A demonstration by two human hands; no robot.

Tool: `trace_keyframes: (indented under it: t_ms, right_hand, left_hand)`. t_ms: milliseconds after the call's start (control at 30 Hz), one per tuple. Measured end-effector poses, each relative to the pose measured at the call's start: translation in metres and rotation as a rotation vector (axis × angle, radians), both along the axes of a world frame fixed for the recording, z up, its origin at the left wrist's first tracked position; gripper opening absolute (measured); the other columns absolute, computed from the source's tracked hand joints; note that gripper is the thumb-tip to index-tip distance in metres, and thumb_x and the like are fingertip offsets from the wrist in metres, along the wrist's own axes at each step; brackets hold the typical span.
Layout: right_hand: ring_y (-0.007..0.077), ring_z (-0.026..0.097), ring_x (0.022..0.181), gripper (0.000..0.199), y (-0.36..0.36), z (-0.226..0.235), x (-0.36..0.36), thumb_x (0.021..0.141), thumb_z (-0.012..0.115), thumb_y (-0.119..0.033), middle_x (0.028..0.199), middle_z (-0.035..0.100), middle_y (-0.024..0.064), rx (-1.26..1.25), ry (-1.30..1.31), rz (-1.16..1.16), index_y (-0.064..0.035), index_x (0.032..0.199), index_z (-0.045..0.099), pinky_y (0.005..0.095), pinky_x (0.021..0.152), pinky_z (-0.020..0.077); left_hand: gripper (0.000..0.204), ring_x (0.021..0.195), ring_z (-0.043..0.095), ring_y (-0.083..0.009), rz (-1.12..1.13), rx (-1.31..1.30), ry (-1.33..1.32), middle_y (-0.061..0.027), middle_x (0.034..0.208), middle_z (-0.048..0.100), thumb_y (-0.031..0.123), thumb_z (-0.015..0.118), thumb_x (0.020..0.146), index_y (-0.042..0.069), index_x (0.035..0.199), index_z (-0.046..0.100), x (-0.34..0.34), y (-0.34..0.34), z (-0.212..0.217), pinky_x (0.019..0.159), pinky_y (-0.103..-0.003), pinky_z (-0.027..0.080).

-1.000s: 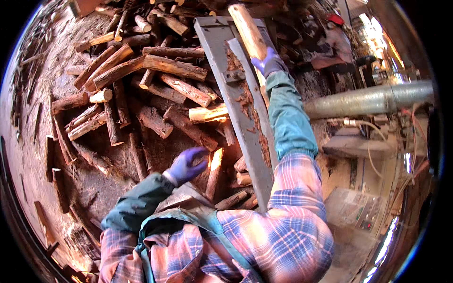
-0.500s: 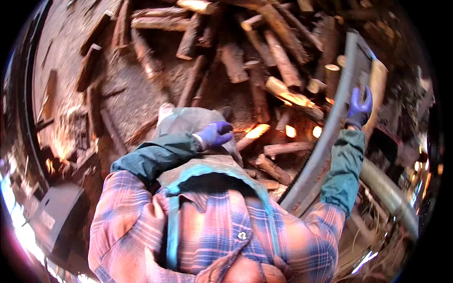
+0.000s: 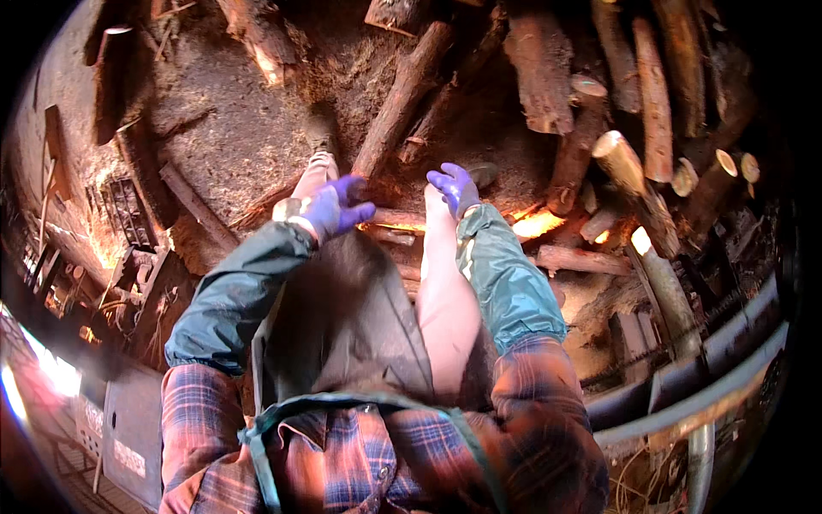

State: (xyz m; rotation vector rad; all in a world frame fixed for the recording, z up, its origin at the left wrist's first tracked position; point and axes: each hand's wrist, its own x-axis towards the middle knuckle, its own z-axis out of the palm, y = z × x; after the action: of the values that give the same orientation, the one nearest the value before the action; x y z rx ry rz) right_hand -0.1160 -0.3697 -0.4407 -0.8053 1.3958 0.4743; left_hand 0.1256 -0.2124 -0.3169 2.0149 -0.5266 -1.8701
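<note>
My left hand (image 3: pixel 334 208), in a purple glove, hangs in front of my body near my left leg. Its fingers are spread and nothing is in it. My right hand (image 3: pixel 455 188), gloved the same way, hovers by my right knee with its fingers parted, empty too. A long bark-covered log (image 3: pixel 401 103) lies on the ground just beyond and between both hands. Low down between my legs, a lighter thin log (image 3: pixel 398 219) is partly hidden. A dark apron (image 3: pixel 342 317) covers my lap and left thigh.
Many logs, such as a thick one (image 3: pixel 539 68) and a pale-ended one (image 3: pixel 623 163), lie heaped at far right. A curved metal conveyor edge (image 3: pixel 728 377) runs along the lower right. A grey metal box (image 3: pixel 133 437) stands at lower left. Bark litter covers the ground (image 3: pixel 223 120).
My right hand has come off the metal edge at the right and moved inward before me. My left hand has shifted left with fingers spreading. The view has turned, bringing my legs into sight.
</note>
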Motion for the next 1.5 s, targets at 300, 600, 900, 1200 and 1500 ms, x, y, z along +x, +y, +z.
trace_keyframes:
  t_ms: [300,600,900,1200,1500]
  right_hand:
    - [0.0306,0.058,0.116,0.049,0.015,-0.276,0.058,0.088,0.066,-0.010,0.126,0.057,0.0234,-0.033,-0.160,-0.540,0.0113,0.128,0.048,0.0337,0.108,0.0397]
    - [0.0224,0.065,0.101,0.062,-0.017,-0.044,0.025,0.082,0.070,-0.044,0.112,0.066,0.0099,0.184,-0.142,-0.403,-0.0004,0.124,0.059,0.0338,0.081,0.0562]
    - [0.0239,0.070,0.078,0.041,-0.023,0.113,0.016,0.092,0.063,-0.036,0.093,0.071,0.0102,0.469,-0.328,-0.862,-0.0066,0.120,0.060,0.0392,0.076,0.0593]
    - [0.0224,0.067,0.088,0.051,-0.050,0.354,-0.072,0.091,0.064,-0.038,0.102,0.067,0.0111,0.355,-0.583,-0.713,-0.0038,0.127,0.052,0.0368,0.077,0.0576]
    - [0.0249,0.062,0.102,0.070,-0.172,0.596,-0.117,0.087,0.067,-0.040,0.118,0.059,0.0131,-0.105,-1.362,-0.611,-0.0068,0.141,0.038,0.0406,0.084,0.0541]
  left_hand:
    - [0.117,0.119,0.054,-0.0278,0.396,0.075,-0.128,-0.0191,0.131,0.055,0.032,0.095,0.055,0.001,0.146,0.028,-0.047,0.004,-0.368,0.102,-0.036,0.044]
    - [0.067,0.098,0.063,-0.0194,0.407,0.017,0.504,-0.0124,0.111,0.066,0.031,0.080,0.079,0.000,0.130,0.050,-0.040,-0.014,-0.208,0.083,-0.032,0.052]
    - [0.069,0.109,0.063,-0.0355,0.893,0.327,0.815,-0.0198,0.125,0.061,0.058,0.050,0.092,0.004,0.135,0.051,-0.043,-0.054,0.001,0.098,-0.053,0.047]
    - [0.044,0.119,0.055,-0.0195,0.677,0.153,0.674,-0.0117,0.126,0.061,0.033,0.050,0.099,0.001,0.128,0.056,-0.054,-0.049,0.191,0.107,-0.036,0.039]
    - [0.051,0.105,0.059,-0.0221,0.832,-0.110,0.567,-0.0093,0.115,0.064,0.044,0.063,0.092,0.003,0.122,0.058,-0.066,-0.082,0.358,0.094,-0.039,0.048]
